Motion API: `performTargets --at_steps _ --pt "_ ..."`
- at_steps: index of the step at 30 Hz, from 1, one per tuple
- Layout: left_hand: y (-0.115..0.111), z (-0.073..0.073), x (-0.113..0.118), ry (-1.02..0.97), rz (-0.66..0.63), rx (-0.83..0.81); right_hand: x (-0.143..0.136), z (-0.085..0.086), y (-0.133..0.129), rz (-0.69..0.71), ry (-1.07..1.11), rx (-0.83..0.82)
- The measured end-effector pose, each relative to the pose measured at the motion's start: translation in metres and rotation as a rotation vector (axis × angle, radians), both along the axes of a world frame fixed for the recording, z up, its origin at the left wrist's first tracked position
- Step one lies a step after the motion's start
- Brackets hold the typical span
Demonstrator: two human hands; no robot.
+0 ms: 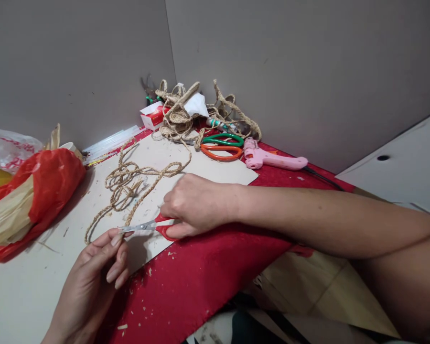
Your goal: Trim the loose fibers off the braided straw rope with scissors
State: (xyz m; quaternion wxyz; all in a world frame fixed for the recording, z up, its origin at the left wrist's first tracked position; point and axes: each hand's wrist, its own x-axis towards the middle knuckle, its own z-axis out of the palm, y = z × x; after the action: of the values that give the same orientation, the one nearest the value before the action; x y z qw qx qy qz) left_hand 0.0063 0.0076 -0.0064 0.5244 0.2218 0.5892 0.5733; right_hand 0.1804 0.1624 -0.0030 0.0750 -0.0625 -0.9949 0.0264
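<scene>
My right hand (195,205) grips a small pair of scissors (145,227) by its red handles, its fingers in the loops. The blades point left and reach the fingertips of my left hand (96,267). Thumb and forefinger of that hand pinch the end of a braided straw cord (139,200), right where the blade tips are. From there the cord runs up and lies in loose loops on the pale board. Whether the blades are closed on the cord is too small to tell.
Behind lie green-and-orange-handled scissors (222,145), a pink glue gun (272,157), a heap of braided cord (179,112) and a red-and-white box (153,114). Clear sticks (112,141) lie along the wall. At left, a red plastic bag (59,174) holds pale husk strips. Scraps dot the red cloth (186,286).
</scene>
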Motion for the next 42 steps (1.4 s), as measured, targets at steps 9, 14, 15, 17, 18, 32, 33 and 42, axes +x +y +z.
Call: performTargets --at_steps 9,14,15,17,18,32,33,42 --pt "-0.0006 0.0005 -0.0022 0.033 0.001 -0.009 -0.0008 -0.0007 -0.0031 -0.069 -0.003 0.069" --pt "-0.0002 -0.0023 -0.0019 0.009 0.007 -0.017 -0.0024 -0.0035 -0.0010 -0.007 -0.058 0.092" --pt "0.0000 -0.0030 -0.0021 0.004 0.002 -0.009 -0.0027 -0.0038 -0.0003 0.003 -0.056 0.099" --pt "0.0003 -0.0035 -0.0026 0.000 0.005 0.009 -0.0029 -0.0039 0.0008 0.008 -0.037 0.101" --pt "0.0005 -0.0033 -0.0028 -0.002 0.012 0.018 -0.0028 -0.0034 0.0013 0.012 -0.026 0.096" --pt "0.0026 -0.0006 -0.0013 -0.001 0.050 0.046 -0.0010 -0.0009 0.0013 -0.088 0.049 -0.048" --pt "0.0024 -0.0006 -0.0002 0.009 0.048 0.049 -0.0018 -0.0012 0.0000 -0.084 0.033 -0.024" --pt "0.0009 -0.0019 -0.0007 -0.037 0.027 0.034 -0.0058 -0.0065 -0.0027 -0.054 0.001 0.046"
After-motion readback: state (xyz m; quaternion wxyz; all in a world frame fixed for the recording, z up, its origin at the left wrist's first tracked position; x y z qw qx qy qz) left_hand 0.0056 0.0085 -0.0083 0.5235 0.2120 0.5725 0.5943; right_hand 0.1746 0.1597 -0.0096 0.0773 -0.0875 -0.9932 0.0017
